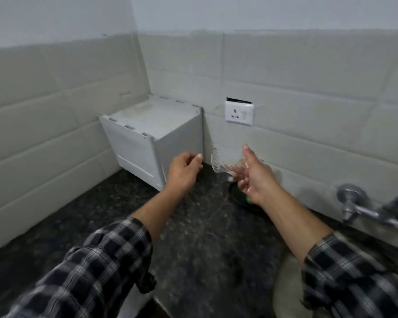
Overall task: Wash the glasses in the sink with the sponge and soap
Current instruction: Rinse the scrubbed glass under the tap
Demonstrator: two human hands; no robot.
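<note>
Above the counter (193,237), the right grip (255,177) grasps a clear patterned glass (221,161), tipped on its side with its mouth turned toward the left grip (184,171), which hangs just beside it, loosely curled and grasping nothing. Only the fingers catch the glass near its base, so a wet slip could drop it onto the hard stone below and crack it. Directly beneath the right grip lies a dark dish (237,196) holding something green, too hidden to name. Beyond the left grip a white box (152,138) fills the corner; above the glass a wall socket (239,113) risks splashes; the tap (359,207) stands off to the right grip's outer side
</note>
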